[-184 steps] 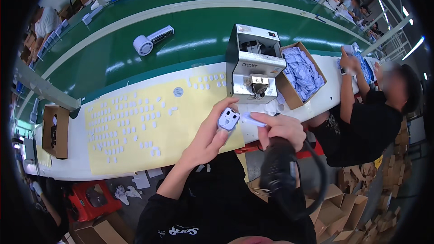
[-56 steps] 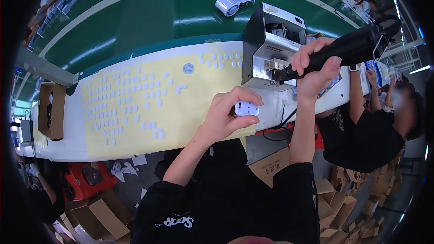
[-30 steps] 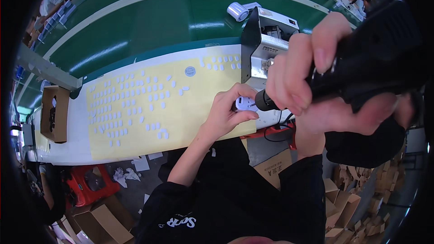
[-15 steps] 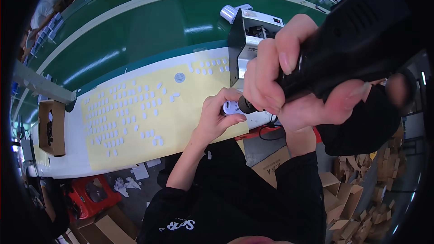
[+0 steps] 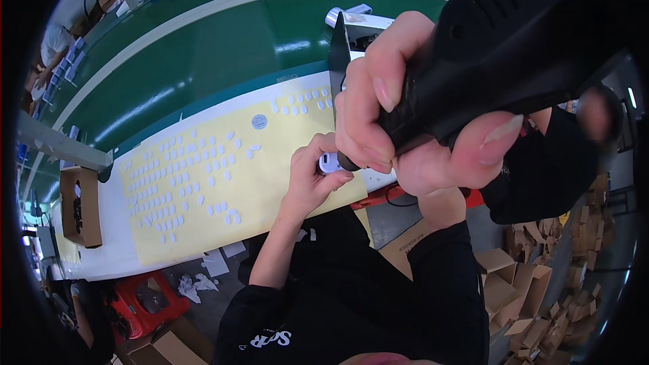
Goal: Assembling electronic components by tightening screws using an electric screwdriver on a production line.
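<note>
My left hand [image 5: 305, 179] pinches a small white device [image 5: 328, 162], which has a dark oval slot on its end, over the right part of the yellow sheet. Wrapped round a large black electric screwdriver [image 5: 507, 47] is my right hand [image 5: 368, 98], its thumb along the lower side. The dark nose of the screwdriver points at the device, close against it; my fingers hide the exact contact. On the yellow sheet [image 5: 270, 182] lie many small white oval pieces [image 5: 159, 182] in loose rows, and a round grey disc [image 5: 259, 122].
A metal-cased machine [image 5: 340, 54] stands behind my right hand. An open cardboard box [image 5: 81, 230] with dark parts sits at the table's left end. Beyond runs a green conveyor [image 5: 223, 40]. Another person [image 5: 547, 176] is at the right, near cardboard boxes [image 5: 510, 284].
My hands, the screwdriver and the white device appear slightly further left in the picture. The view has also shifted a little. Both grips stay the same.
</note>
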Demonstrator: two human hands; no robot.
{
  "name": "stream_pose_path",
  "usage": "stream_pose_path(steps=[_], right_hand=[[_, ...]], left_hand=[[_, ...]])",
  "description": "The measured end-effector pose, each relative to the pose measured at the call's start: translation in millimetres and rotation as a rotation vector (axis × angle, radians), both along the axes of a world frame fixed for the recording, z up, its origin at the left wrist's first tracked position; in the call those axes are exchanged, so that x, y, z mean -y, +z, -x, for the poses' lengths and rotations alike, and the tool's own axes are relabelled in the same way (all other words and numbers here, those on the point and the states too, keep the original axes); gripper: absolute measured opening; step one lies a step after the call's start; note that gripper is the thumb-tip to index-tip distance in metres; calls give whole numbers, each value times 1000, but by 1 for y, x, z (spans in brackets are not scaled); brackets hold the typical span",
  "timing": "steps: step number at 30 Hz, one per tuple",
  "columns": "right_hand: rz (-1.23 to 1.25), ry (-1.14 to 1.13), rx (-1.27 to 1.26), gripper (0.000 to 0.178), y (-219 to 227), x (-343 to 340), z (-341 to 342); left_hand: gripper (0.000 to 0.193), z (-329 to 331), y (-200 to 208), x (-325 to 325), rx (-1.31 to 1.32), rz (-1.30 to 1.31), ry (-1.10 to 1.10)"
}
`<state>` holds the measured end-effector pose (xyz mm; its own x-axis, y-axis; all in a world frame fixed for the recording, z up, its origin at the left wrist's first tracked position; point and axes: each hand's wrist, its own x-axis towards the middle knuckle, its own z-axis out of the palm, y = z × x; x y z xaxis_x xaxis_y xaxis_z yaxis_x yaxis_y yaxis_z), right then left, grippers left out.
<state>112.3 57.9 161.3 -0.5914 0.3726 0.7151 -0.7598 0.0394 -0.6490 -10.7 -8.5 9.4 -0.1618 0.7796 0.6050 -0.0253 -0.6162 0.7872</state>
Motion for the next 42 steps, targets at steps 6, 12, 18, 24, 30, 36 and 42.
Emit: stream_pose_path(steps=[6, 12, 18, 24, 30, 36, 42], right_hand=[[6, -170, -42, 50, -3, 3, -2], [5, -322, -84, 57, -4, 16, -19], [137, -590, -8, 64, -43, 28, -21], [279, -672, 185, 60, -103, 33, 3], [197, -773, 301, 51, -142, 26, 17], [227, -848, 304, 44, -138, 20, 23], [164, -916, 377, 41, -141, 25, 27]], left_hand=[[40, 0, 0, 4, -25, 42, 36], [38, -1, 7, -2, 106, 30, -77], [37, 2, -9, -2, 92, -43, -204], [39, 12, 21, 35, 319, -67, -74], [30, 76, 81, 39, -96, -253, -60], [23, 132, 89, -74, -921, 230, 326], [30, 183, 21, -183, -1479, -22, 484]])
